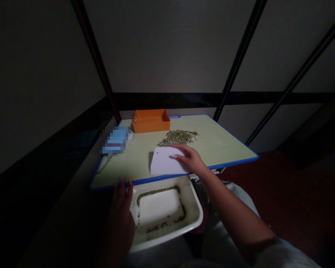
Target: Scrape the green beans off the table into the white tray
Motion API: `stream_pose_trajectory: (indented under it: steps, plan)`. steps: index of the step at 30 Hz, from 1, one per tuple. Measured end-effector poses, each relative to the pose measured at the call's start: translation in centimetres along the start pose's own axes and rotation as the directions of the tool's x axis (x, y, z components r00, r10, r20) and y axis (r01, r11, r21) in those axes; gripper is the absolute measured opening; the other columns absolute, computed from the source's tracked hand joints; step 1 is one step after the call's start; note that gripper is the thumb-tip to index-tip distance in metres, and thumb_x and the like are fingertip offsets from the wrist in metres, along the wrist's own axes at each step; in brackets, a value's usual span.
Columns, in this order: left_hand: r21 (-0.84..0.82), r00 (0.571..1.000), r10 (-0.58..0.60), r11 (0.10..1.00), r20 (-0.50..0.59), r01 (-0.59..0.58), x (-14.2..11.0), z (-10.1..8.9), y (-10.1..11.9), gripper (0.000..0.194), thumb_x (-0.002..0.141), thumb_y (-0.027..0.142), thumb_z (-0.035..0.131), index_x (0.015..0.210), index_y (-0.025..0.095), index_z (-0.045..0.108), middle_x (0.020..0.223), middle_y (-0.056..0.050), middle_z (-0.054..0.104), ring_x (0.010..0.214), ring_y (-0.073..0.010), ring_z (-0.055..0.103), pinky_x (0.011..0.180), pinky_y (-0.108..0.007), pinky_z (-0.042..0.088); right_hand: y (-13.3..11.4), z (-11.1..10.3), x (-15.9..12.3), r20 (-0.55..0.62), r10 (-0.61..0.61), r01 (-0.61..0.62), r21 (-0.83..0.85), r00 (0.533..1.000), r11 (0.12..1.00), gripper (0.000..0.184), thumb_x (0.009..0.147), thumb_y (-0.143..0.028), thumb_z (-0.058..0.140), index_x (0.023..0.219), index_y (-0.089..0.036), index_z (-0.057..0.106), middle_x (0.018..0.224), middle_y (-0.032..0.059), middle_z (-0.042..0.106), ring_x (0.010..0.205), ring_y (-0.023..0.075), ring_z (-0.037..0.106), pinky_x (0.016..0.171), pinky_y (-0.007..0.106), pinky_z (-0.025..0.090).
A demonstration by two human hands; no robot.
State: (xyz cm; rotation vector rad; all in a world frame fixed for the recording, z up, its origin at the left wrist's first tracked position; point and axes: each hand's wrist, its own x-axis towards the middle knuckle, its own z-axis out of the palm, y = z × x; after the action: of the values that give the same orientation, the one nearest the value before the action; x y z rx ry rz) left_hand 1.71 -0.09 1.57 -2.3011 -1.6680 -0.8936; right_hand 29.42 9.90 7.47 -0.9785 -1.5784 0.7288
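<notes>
One white scraper (pixel 167 162) stands at the bench's (pixel 226 147) near edge, long axis left to right, its right end pinched by the right hand (pixel 192 158), the nearer one. Beyond it lies one scattered patch of green grains (pixel 181 137), too many to count; below the edge is one white tub (pixel 195 217). The left hand (pixel 124 212) is at the tub's left side, grip impossible to tell; farther back sits one orange box (pixel 151 126).

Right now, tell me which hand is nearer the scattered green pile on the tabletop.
Right. The right hand, holding the white scraper, is just on the near side of the pile; the left hand is farther off, by the left side of the white tub.
</notes>
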Motion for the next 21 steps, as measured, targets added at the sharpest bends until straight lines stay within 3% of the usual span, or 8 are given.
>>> stream_pose_trajectory:
  steps: [5,7,10,13,16,21]
  plan:
    - [-0.024,1.0,0.013,1.0,0.021,-0.012,-0.1,0.1,-0.4,0.08,0.078,0.001,0.036,0.146,0.032,0.008,0.155,-0.016,0.026,0.142,-0.0281,0.02,0.109,-0.048,0.039,-0.3,-0.3,-0.3,-0.011,0.019,-0.018,0.083,1.0,0.996,0.032,0.073,-0.032,0.074,0.104,-0.025,0.072,0.112,0.0045,0.071,0.107,0.0207,0.063,0.098,0.038,0.046]
    - [-0.04,0.999,0.019,0.999,0.03,-0.018,-0.2,0.1,-0.6,0.081,0.077,0.001,0.038,0.146,0.032,0.008,0.156,-0.014,0.024,0.142,-0.0284,0.019,0.11,-0.048,0.038,-0.2,-0.4,-0.5,-0.123,0.034,-0.02,0.116,0.992,0.993,0.03,0.074,-0.034,0.073,0.102,-0.025,0.072,0.111,0.0049,0.071,0.104,0.0207,0.064,0.095,0.037,0.047]
    - [-0.052,1.0,0.019,0.998,0.022,-0.018,-0.3,0.1,-0.8,0.082,0.076,0.001,0.039,0.146,0.033,0.01,0.156,-0.012,0.025,0.142,-0.0278,0.021,0.111,-0.047,0.038,0.2,-0.4,-0.6,-0.346,0.076,-0.024,0.155,0.935,0.988,0.033,0.076,-0.037,0.07,0.105,-0.022,0.069,0.112,0.0073,0.07,0.1,0.0215,0.064,0.09,0.037,0.049]
    - [-0.041,1.0,0.023,0.999,0.01,-0.022,-0.4,0.3,-0.9,0.082,0.076,0.001,0.038,0.146,0.033,0.011,0.155,-0.012,0.029,0.141,-0.0272,0.023,0.11,-0.047,0.039,0.3,-0.2,-0.6,-0.456,0.095,-0.047,0.116,0.885,0.992,0.036,0.076,-0.038,0.068,0.106,-0.019,0.068,0.114,0.0099,0.069,0.103,0.0231,0.063,0.094,0.04,0.048]
    - [-0.013,1.0,0.013,1.0,-0.024,-0.013,-0.3,0.5,-0.8,0.082,0.076,0.0,0.036,0.146,0.033,0.011,0.154,-0.012,0.031,0.14,-0.0267,0.027,0.108,-0.045,0.042,-0.2,0.3,-1.1,-0.477,0.066,-0.061,0.025,0.876,0.998,0.034,0.076,-0.036,0.066,0.106,-0.019,0.068,0.116,0.0104,0.069,0.108,0.0237,0.062,0.1,0.041,0.045]
    - [0.003,1.0,0.009,1.0,-0.028,-0.009,-0.1,0.5,-0.4,0.08,0.076,-0.001,0.034,0.146,0.031,0.012,0.153,-0.013,0.033,0.139,-0.0261,0.028,0.107,-0.043,0.043,-1.8,2.3,-2.7,-0.427,0.007,-0.076,-0.147,0.904,0.986,0.033,0.082,-0.033,0.059,0.112,-0.02,0.066,0.118,0.0097,0.068,0.112,0.0237,0.061,0.1,0.039,0.046]
